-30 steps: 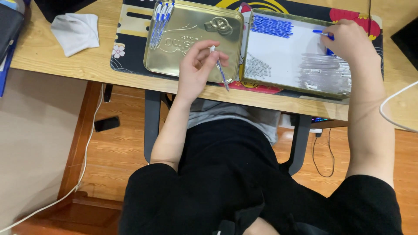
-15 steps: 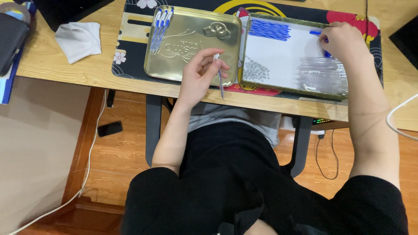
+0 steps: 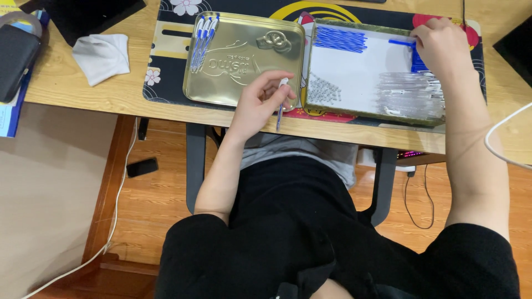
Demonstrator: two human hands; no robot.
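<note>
Pen assembly, judged early: four finished blue-capped pens [image 3: 202, 41] lie in a row on the gold tin lid [image 3: 244, 83], far left end. The tray [image 3: 377, 113] beside it still carries a stack of blue refills [image 3: 339, 39], a big batch of clear barrels [image 3: 410, 97] and a heap of small springs or tips [image 3: 324, 89], so most of the work looks left.

Left hand [image 3: 257, 105] sits at the worktop [image 3: 116, 94] edge over the lid, fingers [image 3: 277, 77] pinching a part-built pen [image 3: 281, 105], tip down. Right hand [image 3: 440, 47] is at the tray's far right corner, fingers closed on a blue piece [image 3: 400, 42]; cap or refill, can't tell.

Small parts too fine to identify. Right fingertips hidden by the hand.
</note>
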